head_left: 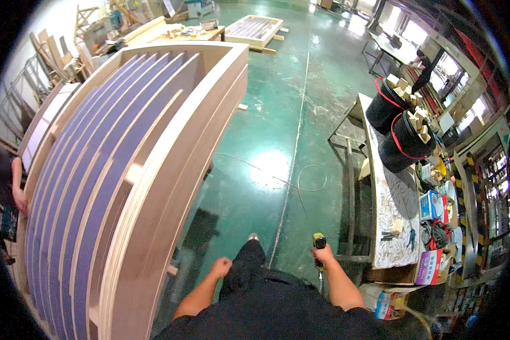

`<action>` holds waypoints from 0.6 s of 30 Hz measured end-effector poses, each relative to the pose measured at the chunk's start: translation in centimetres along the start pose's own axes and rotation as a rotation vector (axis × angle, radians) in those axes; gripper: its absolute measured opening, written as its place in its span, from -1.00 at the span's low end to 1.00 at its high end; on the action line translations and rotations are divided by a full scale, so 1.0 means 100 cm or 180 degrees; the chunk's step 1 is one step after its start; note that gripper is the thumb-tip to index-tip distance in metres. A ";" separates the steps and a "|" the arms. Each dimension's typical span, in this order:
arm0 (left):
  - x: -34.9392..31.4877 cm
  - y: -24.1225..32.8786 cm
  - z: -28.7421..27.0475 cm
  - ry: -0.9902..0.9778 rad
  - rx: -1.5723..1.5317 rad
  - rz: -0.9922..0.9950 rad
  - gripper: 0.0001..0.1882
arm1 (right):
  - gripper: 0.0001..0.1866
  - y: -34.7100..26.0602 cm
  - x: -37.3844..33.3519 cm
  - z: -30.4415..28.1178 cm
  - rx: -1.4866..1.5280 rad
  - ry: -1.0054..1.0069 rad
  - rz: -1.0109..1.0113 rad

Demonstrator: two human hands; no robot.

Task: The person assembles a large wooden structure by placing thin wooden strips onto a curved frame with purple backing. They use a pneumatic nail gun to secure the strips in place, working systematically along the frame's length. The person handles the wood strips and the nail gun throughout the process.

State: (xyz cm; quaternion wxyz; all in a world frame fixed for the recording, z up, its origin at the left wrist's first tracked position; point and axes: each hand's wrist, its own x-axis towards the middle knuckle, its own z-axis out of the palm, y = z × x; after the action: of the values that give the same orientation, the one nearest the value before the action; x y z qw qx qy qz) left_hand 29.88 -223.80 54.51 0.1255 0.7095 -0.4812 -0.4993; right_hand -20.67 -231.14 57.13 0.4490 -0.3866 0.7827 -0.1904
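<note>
Hanging low in front of my body, my left hand point(221, 267) is curled into a loose fist with nothing showing in it. My right hand point(324, 256) grips a yellow-and-black handheld power tool point(319, 242); a slim metallic part shows below the hand, and the tool's exact kind is unclear. To my left stands a large curved wooden frame point(170, 153) with long pale slats over purple-blue panels. The frame is nearest my left hand but apart from it.
At the far left, another person's arm point(18, 190) rests by the frame. A worktable point(388, 243) on my right carries black buckets point(399, 144) of wood blocks. A thin hose point(255, 165) loops across the green floor point(277, 102). Farther off lies a smaller slatted frame point(255, 31).
</note>
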 end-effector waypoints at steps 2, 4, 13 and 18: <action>0.077 0.084 -0.022 -0.0098 -0.0036 0.0591 -0.67 | -0.82 -0.036 0.029 -0.015 -0.0077 -0.0304 0.0198; 0.131 0.214 -0.076 0.0114 -0.0003 0.1205 -0.68 | -0.86 -0.074 0.062 -0.027 0.0022 -0.0509 0.0358; 0.224 0.601 -0.303 0.1357 0.0102 0.3371 -0.72 | -0.89 -0.237 0.344 -0.105 -0.0339 -0.0520 0.0749; 0.264 0.676 -0.367 0.2464 0.0607 0.3198 -0.69 | -0.85 -0.436 0.542 -0.107 -0.1098 -0.0913 0.0237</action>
State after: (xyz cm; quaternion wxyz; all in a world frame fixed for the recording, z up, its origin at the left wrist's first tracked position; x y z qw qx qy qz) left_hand 23.67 -290.40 100.75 0.4452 0.5345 -0.7172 -0.0423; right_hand -26.98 -301.15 60.69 0.4897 -0.4517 0.7455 0.0198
